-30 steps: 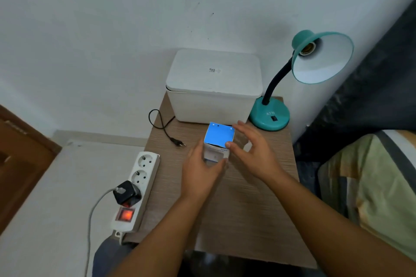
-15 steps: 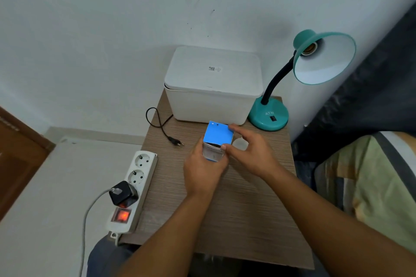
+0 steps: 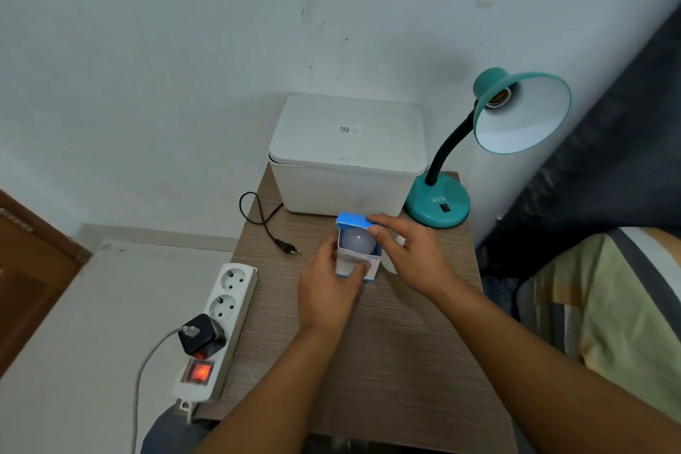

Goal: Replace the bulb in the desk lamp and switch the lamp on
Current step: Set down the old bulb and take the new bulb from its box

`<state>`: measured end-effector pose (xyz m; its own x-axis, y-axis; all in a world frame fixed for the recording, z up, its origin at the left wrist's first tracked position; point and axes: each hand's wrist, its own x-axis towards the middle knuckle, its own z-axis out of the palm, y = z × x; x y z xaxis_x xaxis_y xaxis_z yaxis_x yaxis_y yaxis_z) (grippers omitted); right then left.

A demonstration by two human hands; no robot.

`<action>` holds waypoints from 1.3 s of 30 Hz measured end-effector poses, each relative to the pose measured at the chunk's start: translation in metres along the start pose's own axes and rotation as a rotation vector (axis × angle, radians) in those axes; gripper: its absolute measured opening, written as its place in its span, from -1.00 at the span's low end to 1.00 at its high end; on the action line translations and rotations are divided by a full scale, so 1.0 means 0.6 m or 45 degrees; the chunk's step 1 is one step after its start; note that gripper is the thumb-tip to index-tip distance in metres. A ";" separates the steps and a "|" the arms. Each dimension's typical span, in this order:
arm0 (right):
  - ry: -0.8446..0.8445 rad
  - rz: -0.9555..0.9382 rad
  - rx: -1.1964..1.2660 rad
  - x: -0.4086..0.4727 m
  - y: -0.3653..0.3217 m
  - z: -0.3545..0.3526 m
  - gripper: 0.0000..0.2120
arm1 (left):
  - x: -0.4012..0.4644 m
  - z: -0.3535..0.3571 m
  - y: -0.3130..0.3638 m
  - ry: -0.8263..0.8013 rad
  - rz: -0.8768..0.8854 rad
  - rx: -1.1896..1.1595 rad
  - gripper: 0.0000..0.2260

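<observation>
Carefully, the bulb box (image 3: 356,262) was being opened at centre frame.
The left hand (image 3: 326,289) gripped the box; the right hand (image 3: 409,254) pinched its blue flap (image 3: 352,220) back, so the bulb (image 3: 356,240) should lift straight out.

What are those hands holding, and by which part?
The left hand grips the bulb box around its lower body. The right hand pinches the box's blue top flap, lifted open over the white bulb inside.

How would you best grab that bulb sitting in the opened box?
Probably by the rounded dome of the bulb, from above: only it shows through the box top, where the right hand lifts the blue flap. The left hand steadies the box.
</observation>
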<state>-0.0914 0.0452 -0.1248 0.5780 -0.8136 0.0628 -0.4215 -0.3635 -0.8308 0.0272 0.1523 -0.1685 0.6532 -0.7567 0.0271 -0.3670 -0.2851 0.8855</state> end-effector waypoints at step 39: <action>-0.170 0.147 -0.506 0.037 -0.001 0.001 -0.42 | 0.086 -0.062 0.017 -0.512 0.329 0.511 0.16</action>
<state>-0.0778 0.0274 -0.1232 0.5856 -0.8028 -0.1122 -0.7100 -0.4412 -0.5489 0.0818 0.1319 -0.1407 0.2380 -0.9708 -0.0289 -0.7512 -0.2029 0.6281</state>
